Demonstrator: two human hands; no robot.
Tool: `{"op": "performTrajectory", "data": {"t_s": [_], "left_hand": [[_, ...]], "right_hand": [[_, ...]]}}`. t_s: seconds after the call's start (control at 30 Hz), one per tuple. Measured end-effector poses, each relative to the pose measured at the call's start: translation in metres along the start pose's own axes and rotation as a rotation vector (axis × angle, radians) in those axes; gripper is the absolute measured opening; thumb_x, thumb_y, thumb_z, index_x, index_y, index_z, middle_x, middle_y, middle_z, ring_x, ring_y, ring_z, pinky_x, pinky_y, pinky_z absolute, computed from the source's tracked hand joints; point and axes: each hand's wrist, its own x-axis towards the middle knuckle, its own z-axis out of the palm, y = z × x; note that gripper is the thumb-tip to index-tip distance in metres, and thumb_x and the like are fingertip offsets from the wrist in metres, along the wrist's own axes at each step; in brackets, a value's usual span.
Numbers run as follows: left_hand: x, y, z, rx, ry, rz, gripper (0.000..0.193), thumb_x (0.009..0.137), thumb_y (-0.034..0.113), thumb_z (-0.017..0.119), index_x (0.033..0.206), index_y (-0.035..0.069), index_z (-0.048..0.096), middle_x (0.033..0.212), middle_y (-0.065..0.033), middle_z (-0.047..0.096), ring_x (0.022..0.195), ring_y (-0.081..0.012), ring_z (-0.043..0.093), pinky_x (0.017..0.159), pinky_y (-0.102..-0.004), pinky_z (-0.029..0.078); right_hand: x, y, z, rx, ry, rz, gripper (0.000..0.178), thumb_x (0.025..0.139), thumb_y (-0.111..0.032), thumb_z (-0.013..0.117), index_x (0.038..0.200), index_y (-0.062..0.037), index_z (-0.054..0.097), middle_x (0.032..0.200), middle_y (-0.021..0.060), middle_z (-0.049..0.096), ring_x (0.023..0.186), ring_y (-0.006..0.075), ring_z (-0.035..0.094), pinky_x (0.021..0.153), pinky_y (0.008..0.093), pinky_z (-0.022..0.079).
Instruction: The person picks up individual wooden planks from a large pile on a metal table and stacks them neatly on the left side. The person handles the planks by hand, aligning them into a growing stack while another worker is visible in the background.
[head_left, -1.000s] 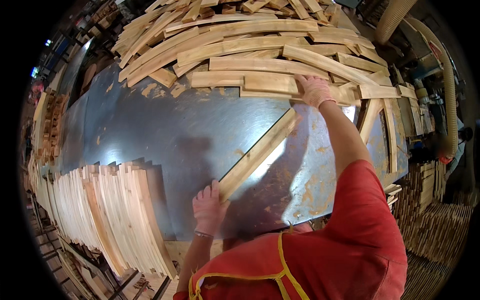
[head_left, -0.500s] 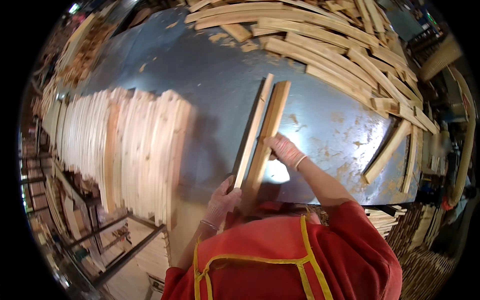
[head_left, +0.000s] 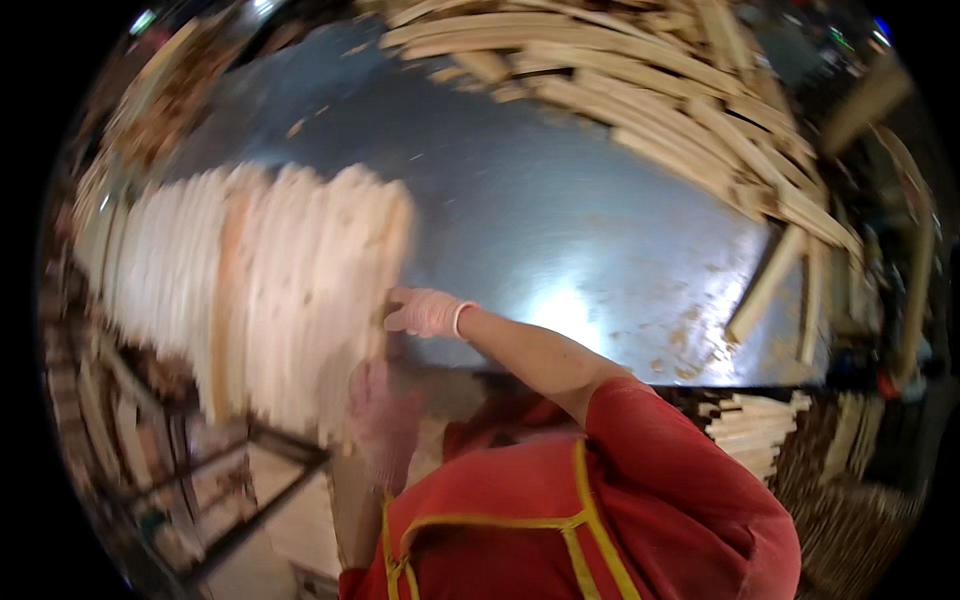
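Note:
A row of pale wooden strips (head_left: pixel 300 270), set side by side, runs across the left part of the metal table (head_left: pixel 480 220). At the row's right end, my right hand (head_left: pixel 432 312), in a pale glove, has its fingers closed on the outermost wooden strip (head_left: pixel 398 240). My left hand (head_left: pixel 383 420), also gloved, is at the near end of the same strips. Motion smears its fingers, so their grip cannot be made out. Both hands are close together, the right one farther from me.
Loose wooden strips (head_left: pixel 640 90) lie heaped along the table's far and right side. A dark metal frame (head_left: pixel 270 500) stands below the row at the near left. More stacked strips (head_left: pixel 755 430) are beyond the table's near edge, at the right.
Both hands have moved left from the table's middle to the row's right end. The two strips they held there are now against the row. The view has become blurred.

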Motion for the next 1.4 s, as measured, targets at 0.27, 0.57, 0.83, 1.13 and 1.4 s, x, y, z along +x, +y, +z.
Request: {"op": "performTrajectory", "data": {"t_s": [0.27,0.57,0.83,1.13,1.4], "left_hand": [[0.007,0.023,0.063,0.013,-0.117,0.141,0.078,0.085,0.034,0.08,0.154,0.009,0.053,0.158,-0.0168,0.05,0.146,-0.0395,0.045,0.121,-0.053,0.037],[0.075,0.18,0.086,-0.001,-0.367,0.576,0.078,0.086,0.036,0.079,0.154,0.008,0.051,0.158,-0.0176,0.048,0.146,-0.0389,0.044,0.121,-0.0526,0.035],[0.085,0.312,0.131,-0.045,-0.486,0.821,0.096,0.079,0.051,0.082,0.157,0.008,0.047,0.153,-0.0153,0.049,0.144,-0.0359,0.044,0.118,-0.0486,0.036],[0.062,0.306,0.176,0.142,-0.379,0.792,0.076,0.08,0.035,0.078,0.146,0.01,0.052,0.128,-0.0117,0.06,0.113,-0.0339,0.061,0.094,-0.0493,0.051],[0.052,0.149,0.091,-0.349,-0.48,0.176,0.061,0.082,0.026,0.077,0.137,0.006,0.062,0.13,-0.0174,0.066,0.117,-0.0395,0.065,0.097,-0.049,0.055]], "right_hand": [[-0.322,0.261,-0.139,-0.506,1.14,0.691,0.037,0.096,-0.044,0.064,0.104,-0.0091,0.074,0.103,0.019,0.075,0.101,0.0372,0.073,0.086,0.0448,0.058],[-0.502,0.252,-0.087,0.172,1.291,1.465,0.08,0.084,-0.038,0.076,0.148,-0.0019,0.043,0.119,0.0308,0.069,0.107,0.046,0.071,0.097,0.0502,0.059],[-0.461,0.15,-0.132,0.103,0.667,0.75,0.087,0.087,-0.045,0.078,0.16,-0.0152,0.041,0.138,0.0223,0.066,0.129,0.042,0.062,0.11,0.048,0.049],[-0.494,0.275,-0.191,-0.643,0.273,0.753,0.061,0.092,-0.03,0.072,0.15,-0.0226,0.055,0.143,0.0119,0.062,0.135,0.0357,0.058,0.113,0.0469,0.044],[-0.394,0.184,-0.173,-0.06,0.589,0.612,0.038,0.094,-0.034,0.067,0.126,-0.0164,0.074,0.113,0.0171,0.074,0.108,0.035,0.071,0.095,0.0424,0.056]]}}
